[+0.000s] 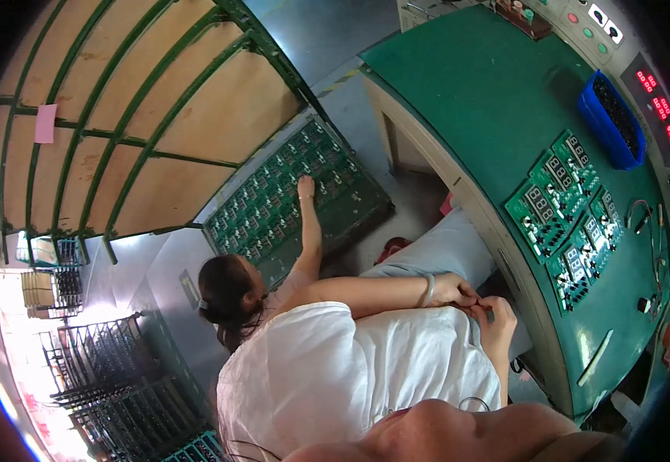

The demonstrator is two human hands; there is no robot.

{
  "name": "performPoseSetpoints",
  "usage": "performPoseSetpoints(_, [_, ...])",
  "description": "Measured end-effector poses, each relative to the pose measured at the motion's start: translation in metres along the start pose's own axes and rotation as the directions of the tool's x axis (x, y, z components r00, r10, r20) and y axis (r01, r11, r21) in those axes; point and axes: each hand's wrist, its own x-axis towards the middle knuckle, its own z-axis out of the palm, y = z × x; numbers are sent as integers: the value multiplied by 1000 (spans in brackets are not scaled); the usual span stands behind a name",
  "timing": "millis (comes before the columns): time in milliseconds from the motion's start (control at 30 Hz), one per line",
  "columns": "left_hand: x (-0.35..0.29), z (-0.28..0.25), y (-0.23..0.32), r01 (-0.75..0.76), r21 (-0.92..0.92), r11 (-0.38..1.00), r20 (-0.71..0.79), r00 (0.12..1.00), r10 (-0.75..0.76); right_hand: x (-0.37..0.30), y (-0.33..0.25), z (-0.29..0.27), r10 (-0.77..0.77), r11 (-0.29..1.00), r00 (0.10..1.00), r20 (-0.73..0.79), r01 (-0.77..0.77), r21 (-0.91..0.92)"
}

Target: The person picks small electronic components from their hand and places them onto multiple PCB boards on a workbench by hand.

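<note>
1. A green-topped workbench (473, 92) fills the right of the view, its curved front edge running from upper middle to lower right; a grey floor lies between it and a green metal rack (119, 115) with brown board shelves on the left.
2. On the bench lies a panel of green circuit boards (569, 215) with small display modules, and behind it a blue bin (616, 119) near a control panel with red lit displays (658, 104).
3. The person's left hand (452, 290) and right hand (496, 316) meet in the lap, just below the bench edge. The left forearm lies across the body with a bangle at the wrist.
4. The fingers of both hands are curled and touching around something small; what they pinch cannot be told.
5. The hands sit well apart from the boards on the bench, close under its rim.
6. Another person's hand (305, 186) reaches up to a large tray of green boards (289, 204) leaning by the rack.
</note>
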Motion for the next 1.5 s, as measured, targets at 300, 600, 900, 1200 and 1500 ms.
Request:
performPoseSetpoints(300, [2,5,1,58,48,997,-97,994,-53,-3,2,5,-93,973,996,10,93,-209])
performPoseSetpoints(600, [3,2,-1,40,-5,999,-165,985,-40,-5,6,15,-176,961,983,-47,161,-226])
performPoseSetpoints(900, [5,-1,2,79,-91,993,-88,992,-87,-1,1,8,-166,969,985,-37,156,-193])
performPoseSetpoints(1200, [4,6,2,62,-56,997,-87,994,-66,-5,2,7,-183,974,980,-71,172,-148])
performPoseSetpoints(1500, [-1,13,9,86,-117,989,-125,987,-101,-5,-10,5,43,987,996,-78,-55,-149])
